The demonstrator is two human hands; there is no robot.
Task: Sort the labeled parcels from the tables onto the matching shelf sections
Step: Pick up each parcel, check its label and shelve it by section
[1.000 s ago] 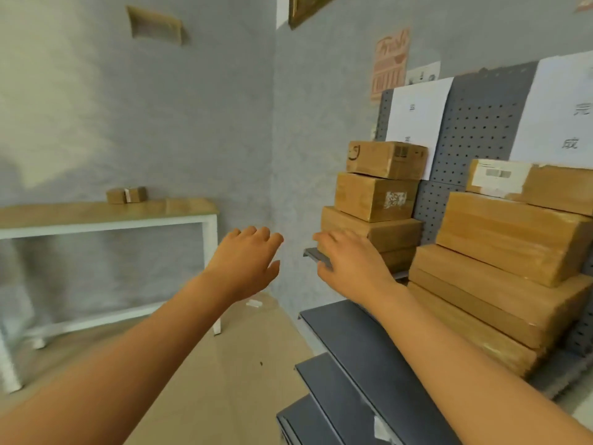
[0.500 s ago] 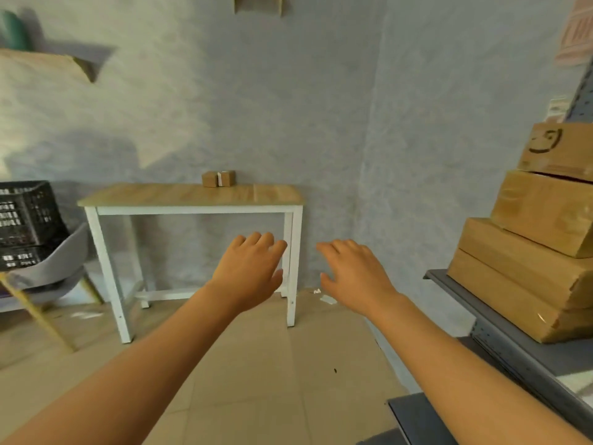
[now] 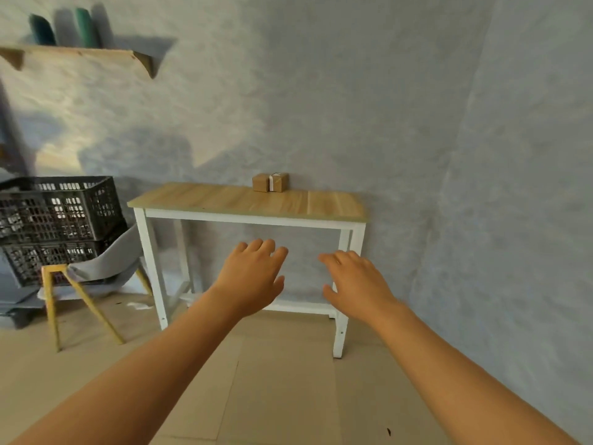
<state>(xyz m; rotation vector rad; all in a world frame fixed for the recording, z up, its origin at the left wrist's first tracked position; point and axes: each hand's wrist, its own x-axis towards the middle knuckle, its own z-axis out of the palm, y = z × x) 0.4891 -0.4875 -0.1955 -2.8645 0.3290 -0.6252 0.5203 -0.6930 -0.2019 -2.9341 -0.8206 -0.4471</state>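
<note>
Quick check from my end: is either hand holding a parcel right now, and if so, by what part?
Nothing is held. The left hand and right hand are both empty, fingers relaxed. The small parcel sits untouched on the table.

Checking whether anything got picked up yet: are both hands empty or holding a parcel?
Empty: left hand and right hand hover open, apart from the parcels on the table.
</note>
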